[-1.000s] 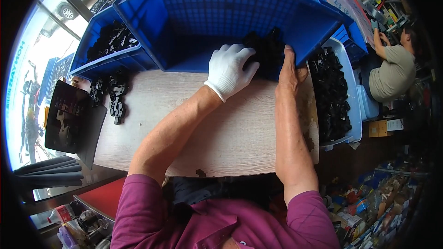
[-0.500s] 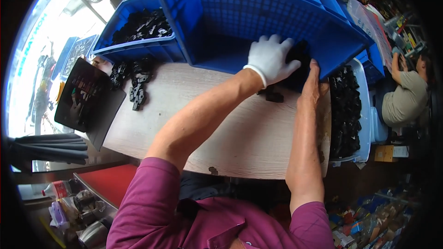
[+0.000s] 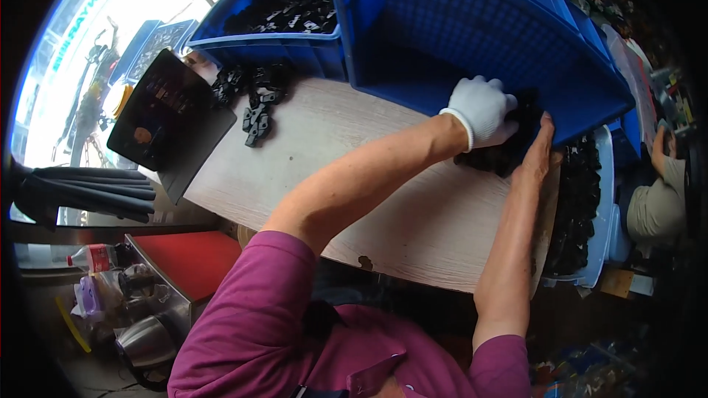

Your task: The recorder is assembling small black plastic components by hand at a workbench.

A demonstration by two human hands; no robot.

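Observation:
My left hand (image 3: 483,112), in a white knit glove, curls its fingers over a clump of small black plastic parts (image 3: 525,114) at the mouth of a tilted blue bin (image 3: 398,66). Facing it across the clump, my bare right hand (image 3: 537,153) stands edge-on with fingers stretched out, against the right side of the parts. More dark parts lie on the tabletop under my left wrist, partly hidden by it. The bin opens toward me above the pale wooden table (image 3: 383,199).
At the back left stands a blue bin of black parts (image 3: 284,11), with loose parts (image 3: 258,114) before it. A dark-screened tablet (image 3: 158,110) leans at the table's left. On the right is a pale tub of black parts (image 3: 579,210); beyond it a person (image 3: 656,199) works.
My left hand has closed its spread fingers over the black parts and come nearer the table edge of the bin. The whole view has shifted, so the table sits farther right.

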